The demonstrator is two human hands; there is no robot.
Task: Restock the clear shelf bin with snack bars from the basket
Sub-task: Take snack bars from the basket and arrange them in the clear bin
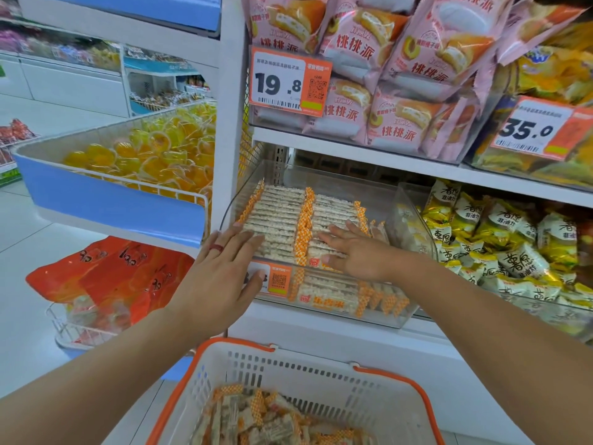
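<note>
Looking down, I see the basket nearest me, white with an orange rim, loose snack bars heaped in its bottom; beyond it my left hand reaches to the front left corner of the clear shelf bin, fingers straight and spread flat on the near bars, thumb down over the orange price tag on the bin's front wall, gripping nothing; my right hand lies just beside it to the right, fingers straight, palm down on the right-hand row, holding nothing; two neat rows of bars fill the bin under and beyond both hands; above, pink cake packets crowd the upper shelf.
</note>
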